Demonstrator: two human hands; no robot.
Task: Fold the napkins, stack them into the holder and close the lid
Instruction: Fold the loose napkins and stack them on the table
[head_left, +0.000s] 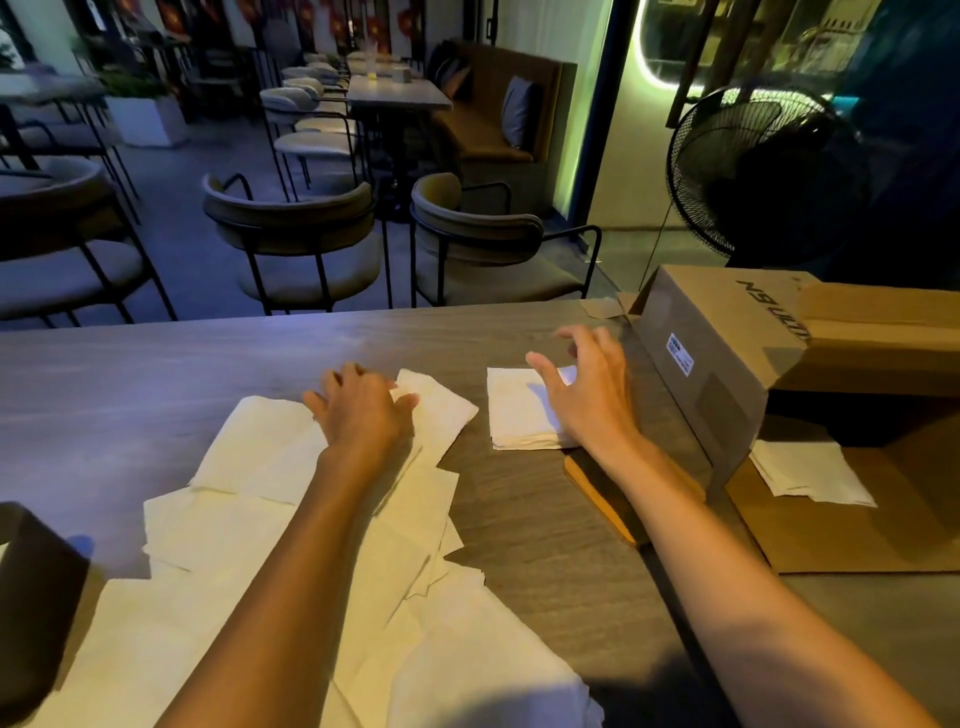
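Left hand (363, 410) pressing loose napkins (249, 519), fingers flat, right hand (587, 400) fingers spread over one folded stack (514, 415)

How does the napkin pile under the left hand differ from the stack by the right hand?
The loose napkin pile sprawls overlapped and askew; the folded stack sits squared and compact. The left hand presses on the pile, while the right hand hovers over the stack, fingers spread. Both are white paper on the table.
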